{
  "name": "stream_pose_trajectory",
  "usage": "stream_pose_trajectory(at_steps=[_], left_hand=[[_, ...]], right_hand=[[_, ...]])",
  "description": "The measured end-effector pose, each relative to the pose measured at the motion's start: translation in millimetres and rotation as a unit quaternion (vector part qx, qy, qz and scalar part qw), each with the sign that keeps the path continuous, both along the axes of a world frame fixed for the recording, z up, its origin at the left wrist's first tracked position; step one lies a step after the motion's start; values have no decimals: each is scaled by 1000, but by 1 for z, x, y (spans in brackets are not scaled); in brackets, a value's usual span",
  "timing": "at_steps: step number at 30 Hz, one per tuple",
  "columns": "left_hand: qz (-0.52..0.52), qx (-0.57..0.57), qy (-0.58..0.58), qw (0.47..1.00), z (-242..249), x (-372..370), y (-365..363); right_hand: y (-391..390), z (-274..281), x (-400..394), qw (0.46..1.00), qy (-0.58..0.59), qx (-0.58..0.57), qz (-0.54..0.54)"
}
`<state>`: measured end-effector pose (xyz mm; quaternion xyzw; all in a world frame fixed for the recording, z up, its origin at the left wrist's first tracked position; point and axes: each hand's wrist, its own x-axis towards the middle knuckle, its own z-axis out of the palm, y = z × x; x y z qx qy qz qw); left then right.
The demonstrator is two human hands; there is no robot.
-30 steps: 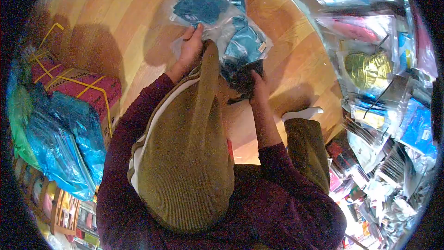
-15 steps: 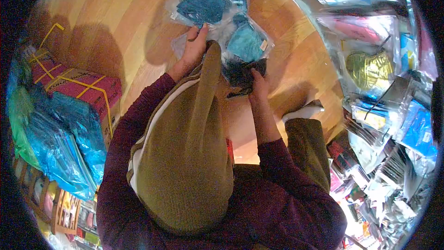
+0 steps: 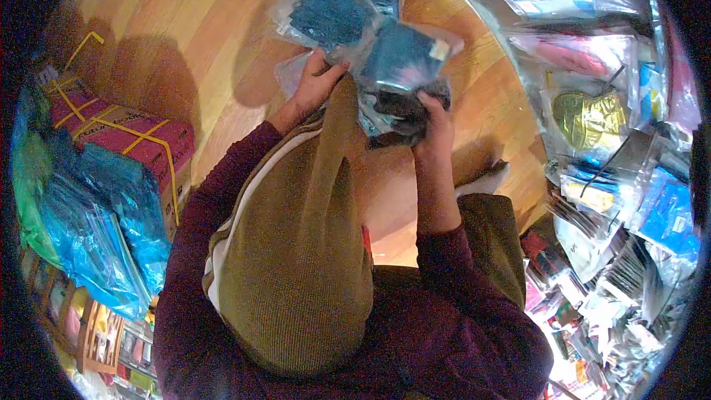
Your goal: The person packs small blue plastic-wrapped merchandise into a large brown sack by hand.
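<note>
My right hand [image 3: 435,122] is closed around the edge of a dark, black-looking packet [image 3: 400,110]. Above it, a clear plastic bag with a folded dark teal cloth item [image 3: 402,55] stands tilted, a pale label at its right corner. My left hand [image 3: 317,85] has its thumb and fingers curled at the lower edge of another clear plastic bag [image 3: 332,16], which holds a similar dark blue-teal item. Exactly what its fingertips pinch is partly hidden. Just behind these bags lies a further small teal packet [image 3: 384,3].
My raised knee in brown trousers [image 3: 296,252] stands between my arms. At left are a red box with yellow straps [image 3: 133,133] and blue plastic bags [image 3: 96,215]. Many clear packets [image 3: 592,115] are heaped along the right on the wooden floor [image 3: 185,7].
My right hand has moved slightly right with the dark packet. The teal item in front has tilted and now looks darker and squarer. My left hand has shifted slightly down.
</note>
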<state>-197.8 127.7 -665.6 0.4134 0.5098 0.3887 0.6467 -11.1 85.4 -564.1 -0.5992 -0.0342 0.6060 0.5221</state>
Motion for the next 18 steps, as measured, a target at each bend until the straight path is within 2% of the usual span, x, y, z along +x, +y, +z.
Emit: stream_pose_trajectory(at_steps=[1,3,4,5,6,7,9,11,13,15,16,18], left_hand=[[13,3,-49,999,3,2,-2],[8,-23,-53,998,9,2,-2],[3,-49,-55,997,9,2,-2],[4,-48,-55,997,7,1,-3],[13,-26,-121,992,0,-1,-6],[23,-4,-186,982,-4,-1,-7],[25,-29,-146,989,-10,-2,-7],[28,-55,-108,992,-15,-3,-6],[17,-4,-53,998,-16,-8,-6],[26,3,-65,998,-10,-6,-7],[35,12,-77,996,-3,-6,-6],[26,30,-68,997,13,-8,-5]], right_hand=[[9,3,-6,1000,-1,0,0],[30,6,-25,989,-108,78,64],[40,9,-33,989,-109,78,64],[50,12,-41,960,-199,116,157],[56,11,-49,914,-284,151,248],[60,6,-58,914,-283,151,249],[66,-6,-73,865,-335,210,310],[68,-15,-81,863,-333,192,329],[69,-17,-87,861,-330,171,347],[71,-16,-92,899,-306,174,262],[74,-14,-94,898,-308,173,261],[82,-5,-97,942,-226,143,201]])
